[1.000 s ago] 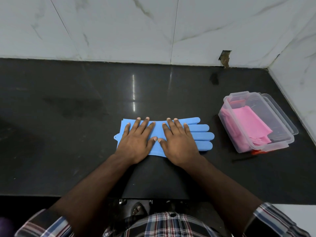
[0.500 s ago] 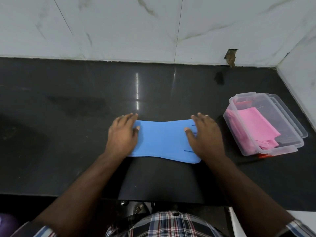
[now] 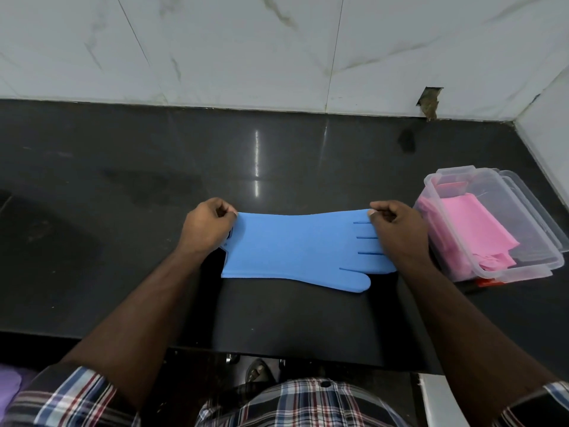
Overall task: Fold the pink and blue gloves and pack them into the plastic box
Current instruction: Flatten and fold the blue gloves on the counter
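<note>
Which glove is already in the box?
The pink glove: it lies folded inside the plastic box, while the blue glove is stretched flat on the counter between both hands.

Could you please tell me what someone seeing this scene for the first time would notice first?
The blue glove stands out, lying flat at the middle of the black counter, with the left hand pinching its cuff end and the right hand its finger end. To the right, a clear plastic box holds folded pink gloves.
</note>
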The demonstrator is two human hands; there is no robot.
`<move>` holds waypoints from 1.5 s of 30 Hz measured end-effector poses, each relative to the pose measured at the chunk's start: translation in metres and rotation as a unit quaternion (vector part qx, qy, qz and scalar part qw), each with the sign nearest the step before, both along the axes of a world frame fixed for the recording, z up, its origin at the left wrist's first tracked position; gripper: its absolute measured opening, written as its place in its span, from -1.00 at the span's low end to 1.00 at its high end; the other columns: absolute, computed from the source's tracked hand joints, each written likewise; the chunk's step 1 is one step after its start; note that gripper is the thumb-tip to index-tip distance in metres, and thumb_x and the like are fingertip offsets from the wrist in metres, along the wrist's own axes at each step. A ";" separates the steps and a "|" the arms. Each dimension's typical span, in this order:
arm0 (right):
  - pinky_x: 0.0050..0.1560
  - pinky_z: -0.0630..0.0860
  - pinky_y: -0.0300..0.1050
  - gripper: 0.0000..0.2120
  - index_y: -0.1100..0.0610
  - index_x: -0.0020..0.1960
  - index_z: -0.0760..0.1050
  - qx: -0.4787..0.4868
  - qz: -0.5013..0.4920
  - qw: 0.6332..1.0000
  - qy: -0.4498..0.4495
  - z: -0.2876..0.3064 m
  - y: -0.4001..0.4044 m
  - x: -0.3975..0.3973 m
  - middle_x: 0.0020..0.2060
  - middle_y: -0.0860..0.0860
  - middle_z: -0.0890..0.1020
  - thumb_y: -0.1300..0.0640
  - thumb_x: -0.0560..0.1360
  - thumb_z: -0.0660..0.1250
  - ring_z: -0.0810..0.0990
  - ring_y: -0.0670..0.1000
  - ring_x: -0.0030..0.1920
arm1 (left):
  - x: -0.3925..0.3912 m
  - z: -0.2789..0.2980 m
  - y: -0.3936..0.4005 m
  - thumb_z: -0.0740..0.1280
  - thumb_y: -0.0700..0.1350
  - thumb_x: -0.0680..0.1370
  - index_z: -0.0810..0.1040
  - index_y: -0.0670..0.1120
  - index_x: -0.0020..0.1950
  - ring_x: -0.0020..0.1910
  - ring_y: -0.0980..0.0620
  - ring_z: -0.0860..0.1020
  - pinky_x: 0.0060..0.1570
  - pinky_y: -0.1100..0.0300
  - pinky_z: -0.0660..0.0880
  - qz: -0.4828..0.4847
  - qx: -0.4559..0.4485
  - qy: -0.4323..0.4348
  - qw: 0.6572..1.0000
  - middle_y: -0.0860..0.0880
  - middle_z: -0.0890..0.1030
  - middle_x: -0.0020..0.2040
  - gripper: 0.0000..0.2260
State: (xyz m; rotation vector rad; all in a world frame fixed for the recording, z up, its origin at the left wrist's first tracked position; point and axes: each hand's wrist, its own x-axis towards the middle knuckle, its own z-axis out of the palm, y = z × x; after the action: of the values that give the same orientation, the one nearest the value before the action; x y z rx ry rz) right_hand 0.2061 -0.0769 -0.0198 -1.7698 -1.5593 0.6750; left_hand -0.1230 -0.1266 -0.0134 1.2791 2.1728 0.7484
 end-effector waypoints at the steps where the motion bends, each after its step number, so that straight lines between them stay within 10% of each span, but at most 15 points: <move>1: 0.13 0.47 -0.19 -0.79 0.09 0.12 0.64 0.002 0.001 1.000 -0.002 0.000 -0.001 -0.001 -0.01 -0.04 0.69 0.11 0.52 0.35 0.61 -0.10 -0.03 | 0.000 0.001 0.000 0.31 -0.10 0.52 0.60 -0.02 -0.13 -0.33 0.22 0.56 -0.37 0.32 0.35 0.003 -0.003 0.000 1.000 0.08 0.65 -0.27 -0.91; 24: 0.21 0.38 -0.05 -0.56 0.13 0.31 0.48 -0.133 0.065 0.982 -0.120 0.009 -0.006 -0.001 0.24 0.07 0.58 -0.09 0.54 0.31 0.52 0.12 0.25 | -0.007 0.000 0.001 0.32 -0.10 0.51 0.63 -0.01 -0.11 -0.27 0.15 0.59 -0.34 0.27 0.39 0.025 0.002 -0.044 0.999 0.07 0.66 -0.17 -0.91; 36: 0.02 0.59 -0.05 -0.66 0.00 0.13 0.57 -0.050 0.044 0.974 0.217 0.013 0.000 0.016 -0.13 0.02 0.66 0.21 0.40 0.52 0.64 -0.01 -0.13 | -0.008 -0.005 -0.001 0.33 -0.08 0.55 0.61 0.03 -0.10 -0.22 0.14 0.59 -0.33 0.27 0.39 0.014 0.012 -0.046 0.999 0.07 0.66 -0.16 -0.92; 45: 0.27 0.41 -0.06 -0.61 0.10 0.29 0.52 0.000 0.059 0.993 -0.102 0.011 -0.012 0.006 0.23 0.01 0.59 0.09 0.48 0.41 0.53 0.03 0.21 | -0.004 -0.008 0.001 0.36 -0.08 0.56 0.64 0.02 -0.05 -0.27 0.24 0.57 -0.36 0.39 0.36 0.003 0.020 -0.024 0.999 0.14 0.65 -0.19 -0.93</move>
State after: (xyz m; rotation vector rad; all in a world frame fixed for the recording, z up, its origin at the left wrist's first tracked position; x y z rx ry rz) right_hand 0.2124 -0.0886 -0.0092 -1.8040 -1.8131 0.5642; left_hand -0.1266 -0.1258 -0.0219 1.2614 2.1344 0.8213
